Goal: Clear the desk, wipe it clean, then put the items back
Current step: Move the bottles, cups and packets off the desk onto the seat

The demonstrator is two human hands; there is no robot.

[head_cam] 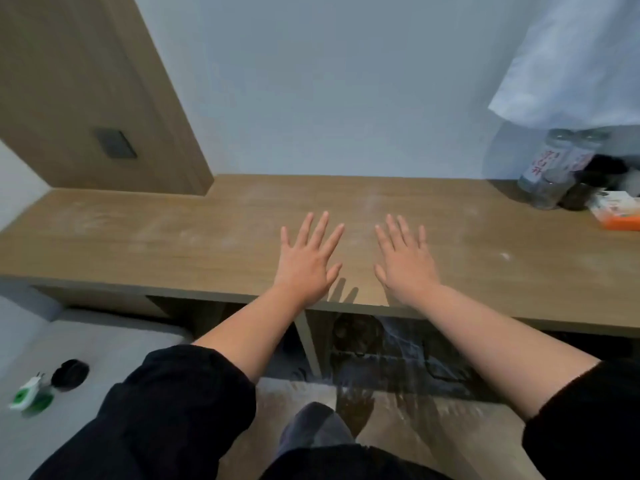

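Hovering over dusty desk (173, 244): left hand (306, 261), right hand (405, 263), fingers spread flat, holding nothing.

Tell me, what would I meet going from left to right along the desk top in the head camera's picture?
Along the desk: left hand → right hand → glass jars → orange-and-white box.
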